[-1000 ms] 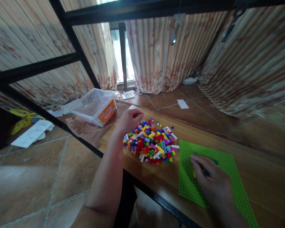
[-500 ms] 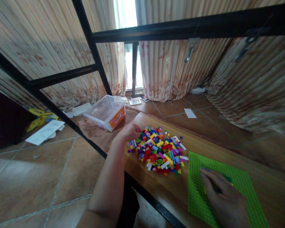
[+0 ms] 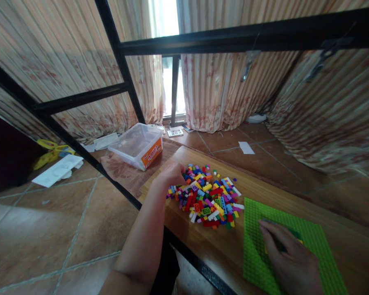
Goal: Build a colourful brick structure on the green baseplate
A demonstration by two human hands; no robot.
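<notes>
A heap of small toy building bricks (image 3: 207,196) in many colours lies on the wooden bench. My left hand (image 3: 173,174) reaches into the far left side of this heap. Its fingers are bent down and closed, and the fingertips are hidden, so anything in them cannot be made out. Over the green studded baseplate (image 3: 255,213) my right hand (image 3: 292,256) is closed, thumb and fingers drawn together. Beneath and beside it show parts of green and yellow bricks (image 3: 297,235), mostly covered by the hand. What its fingers grip is hidden.
A clear plastic box (image 3: 135,143) with an orange label stands on a brown cloth beyond the bench (image 3: 341,233). Black metal bars (image 3: 203,43) cross above and to the left. Papers (image 3: 246,148) and a white tray-like piece (image 3: 57,170) lie on the tiled floor.
My left hand has moved slightly right and down, deeper into the bricks. My right hand stays almost where it was on the baseplate.
</notes>
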